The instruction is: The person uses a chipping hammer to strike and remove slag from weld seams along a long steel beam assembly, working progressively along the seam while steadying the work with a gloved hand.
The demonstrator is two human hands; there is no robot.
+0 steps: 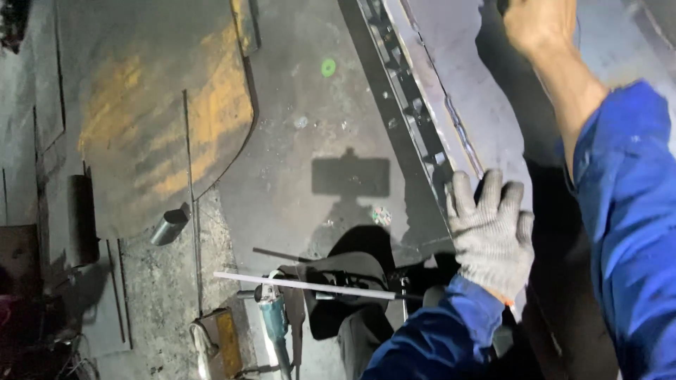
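Grey knit glove covers the left hand, which lies fingers spread and palm down on the near edge of the steel plate, touching the dark slotted rail along that edge. Bare right hand rests at the plate's far edge, partly out of frame; its grip cannot be told. An angle grinder and white rod lie on the floor below.

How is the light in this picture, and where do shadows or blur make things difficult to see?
Head view: strong light from above throws a sharp rectangular shadow on the grey floor; the bottom left corner is nearly black; the gloved left hand on the steel plate is sharp, the bare right hand is cut by the top edge; the curved rusty plate looks slightly soft.
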